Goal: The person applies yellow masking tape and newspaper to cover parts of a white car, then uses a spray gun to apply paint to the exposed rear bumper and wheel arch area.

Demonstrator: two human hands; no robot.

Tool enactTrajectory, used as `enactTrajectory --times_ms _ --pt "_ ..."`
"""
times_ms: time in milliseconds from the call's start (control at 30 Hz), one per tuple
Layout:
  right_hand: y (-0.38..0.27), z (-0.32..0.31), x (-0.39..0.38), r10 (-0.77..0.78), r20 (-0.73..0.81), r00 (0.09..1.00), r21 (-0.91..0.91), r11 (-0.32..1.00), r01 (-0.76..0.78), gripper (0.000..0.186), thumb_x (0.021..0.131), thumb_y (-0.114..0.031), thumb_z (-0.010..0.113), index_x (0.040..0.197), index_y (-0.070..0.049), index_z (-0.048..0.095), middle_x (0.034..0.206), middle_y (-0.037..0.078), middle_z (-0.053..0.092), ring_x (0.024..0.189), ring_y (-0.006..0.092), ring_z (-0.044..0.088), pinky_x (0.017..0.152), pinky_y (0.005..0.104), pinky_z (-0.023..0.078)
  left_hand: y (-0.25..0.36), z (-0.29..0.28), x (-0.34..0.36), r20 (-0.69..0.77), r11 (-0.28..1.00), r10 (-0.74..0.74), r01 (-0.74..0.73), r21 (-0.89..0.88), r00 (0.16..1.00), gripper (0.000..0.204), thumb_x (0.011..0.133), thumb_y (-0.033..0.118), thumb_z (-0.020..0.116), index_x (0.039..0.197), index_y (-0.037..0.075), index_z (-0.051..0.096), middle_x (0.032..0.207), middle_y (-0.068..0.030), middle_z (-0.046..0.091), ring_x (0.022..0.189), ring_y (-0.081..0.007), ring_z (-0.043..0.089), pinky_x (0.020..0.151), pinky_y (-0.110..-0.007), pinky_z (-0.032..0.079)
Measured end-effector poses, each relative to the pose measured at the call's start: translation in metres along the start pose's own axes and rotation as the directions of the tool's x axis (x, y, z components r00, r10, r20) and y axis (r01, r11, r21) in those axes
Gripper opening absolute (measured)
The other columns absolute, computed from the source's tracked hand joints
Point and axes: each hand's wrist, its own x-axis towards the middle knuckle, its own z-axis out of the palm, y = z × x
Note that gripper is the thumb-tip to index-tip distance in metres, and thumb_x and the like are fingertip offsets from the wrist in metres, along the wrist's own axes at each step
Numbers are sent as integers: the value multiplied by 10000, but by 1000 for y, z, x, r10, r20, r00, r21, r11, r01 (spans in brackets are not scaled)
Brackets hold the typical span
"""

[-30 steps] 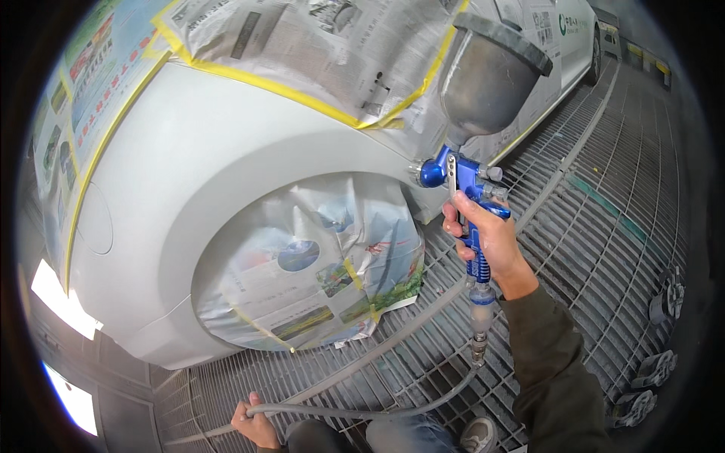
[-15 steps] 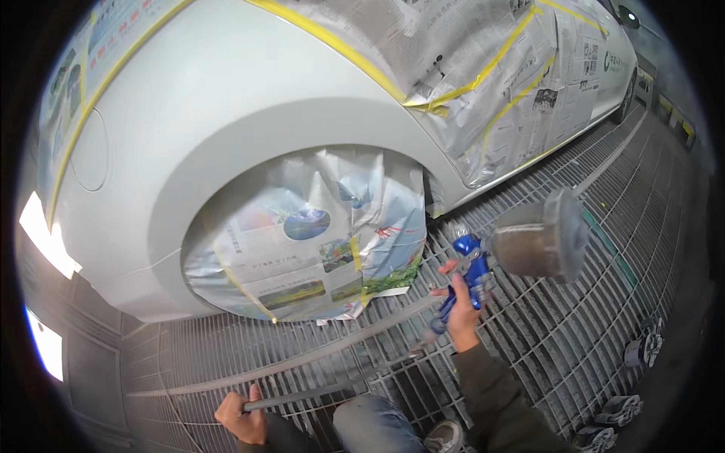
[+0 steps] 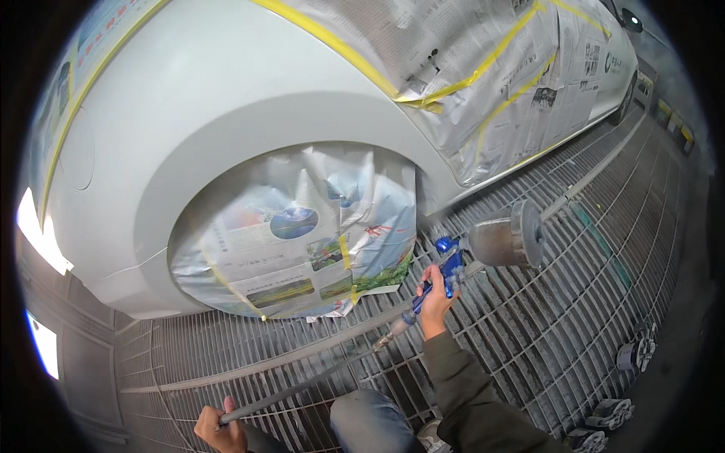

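Observation:
My right hand [image 3: 434,303] is closed around the handle of a blue spray gun [image 3: 451,266], held tilted low beside the car. Its cloudy, brownish paint cup [image 3: 504,240] sticks out to the right. A grey air hose [image 3: 302,386] runs from the gun's handle down to the left, where my left hand [image 3: 220,430] grips it. In front of me is the white rear panel [image 3: 219,83] of a car. Printed paper [image 3: 302,241] covers its wheel, and the gun's nozzle is near the lower body edge just right of the wheel arch.
Newspaper [image 3: 468,68] edged with yellow tape [image 3: 332,38] covers the car's doors. Below lies a metal grate floor [image 3: 529,332]. Grey metal parts [image 3: 637,353] stand at the lower right. My bent knee [image 3: 370,423] shows at the bottom. Bright light panels [image 3: 44,343] glow at the left.
The spray gun in my right hand has moved left and slightly down in view. My left hand has shifted left and lower with the hose, which now hangs straighter.

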Motion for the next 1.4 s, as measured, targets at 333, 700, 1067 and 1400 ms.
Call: enactTrajectory --times_ms 333,700,1067,1400 --pt "-71 82 -30 -26 445 895 -135 986 95 96 957 -102 648 965 -5 650 805 52 631 597 83 545 495 236 405 5 0 -11 3 983 18 -17 -185 1000 478 779 97 827 583 44 395 522 -103 329 440 -251 307 451 -387 215" --pt "-47 144 -104 200 827 525 -382 886 264 190 973 -111 607 1133 -11 632 887 35 618 728 94 546 650 250 453 -25 -23 -25 18 977 42 -37 -211 999 531 678 159 900 535 76 395 503 -66 352 409 -254 357 406 -388 251" --pt "40 122 -116 186 975 -120 19 470 883 412 939 -145 703 1327 -44 606 1152 113 694 990 187 659 824 310 554 -62 -24 -28 48 972 48 -36 -230 998 485 714 255 889 535 95 468 488 -44 364 412 -239 382 402 -366 279" --pt "-80 289 -243 539 813 219 -527 842 -115 383 960 -55 615 1322 61 571 1313 190 638 1034 223 670 695 340 634 -231 -81 56 388 802 130 133 -582 913 335 684 238 920 654 49 646 527 -73 512 429 -183 482 412 -331 339"
